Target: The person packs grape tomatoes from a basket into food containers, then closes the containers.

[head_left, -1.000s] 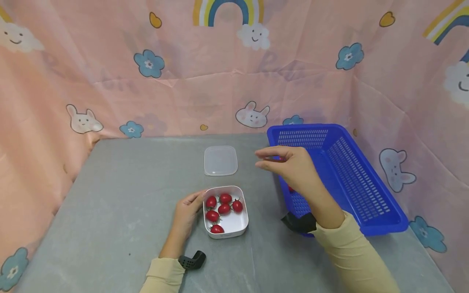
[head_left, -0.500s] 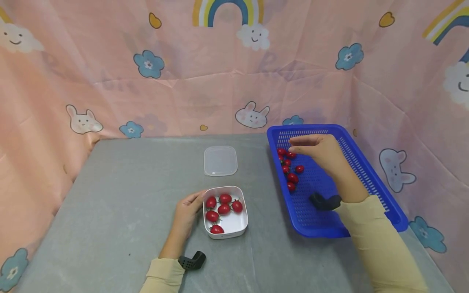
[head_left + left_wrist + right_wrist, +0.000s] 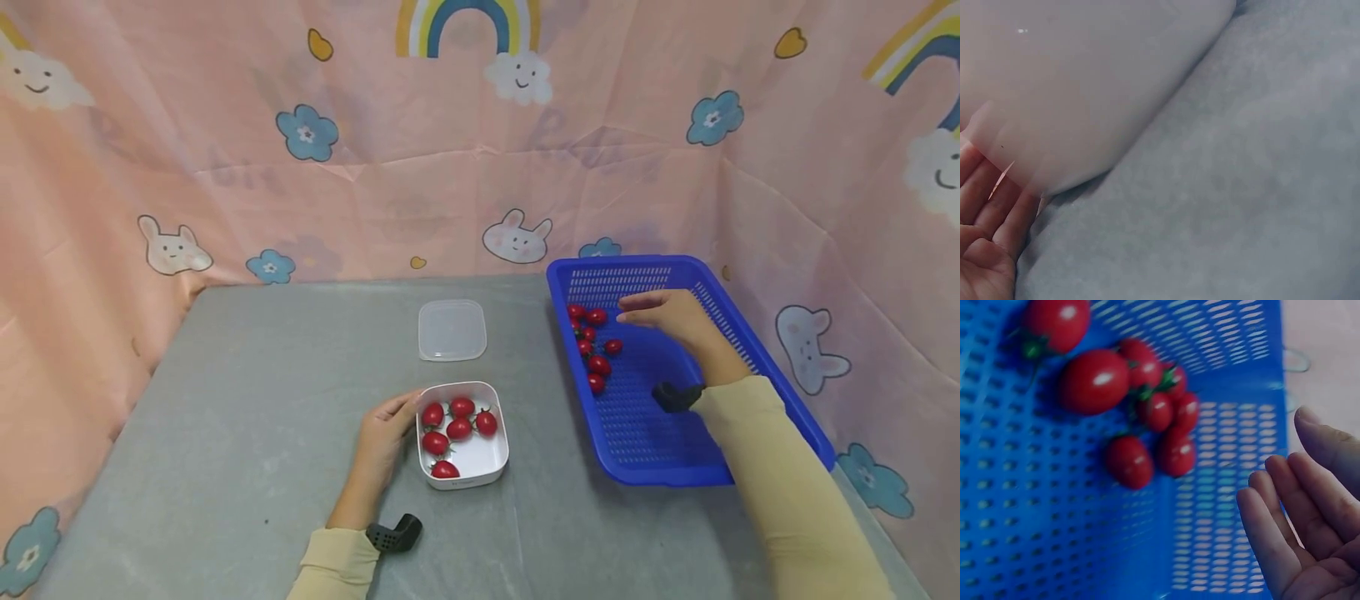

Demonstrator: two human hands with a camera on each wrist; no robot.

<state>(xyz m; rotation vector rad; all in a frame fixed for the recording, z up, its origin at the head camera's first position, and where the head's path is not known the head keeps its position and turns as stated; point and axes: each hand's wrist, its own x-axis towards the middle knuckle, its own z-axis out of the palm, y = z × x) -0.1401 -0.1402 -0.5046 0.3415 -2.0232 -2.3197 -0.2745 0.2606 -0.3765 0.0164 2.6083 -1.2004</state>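
Note:
In the head view my left hand rests against the left side of a white square container, its fingertips right at the back left corner. Its fairly straight fingers lie along the container's outer wall in the left wrist view. Several red cherry tomatoes with green stems sit inside. Over the blue plastic basket hovers my right hand, holding nothing, thumb and fingers apart. More cherry tomatoes are gathered along the basket's left side, to the left of that hand in the head view.
A translucent square lid lies flat behind the container on the grey table. The basket's raised, perforated walls stand at the right. Pink printed cloth closes off the back and both sides.
My right hand has moved right from the basket's left edge to above its inside, then slightly lower, uncovering the tomatoes there. The left hand and the container have stayed put.

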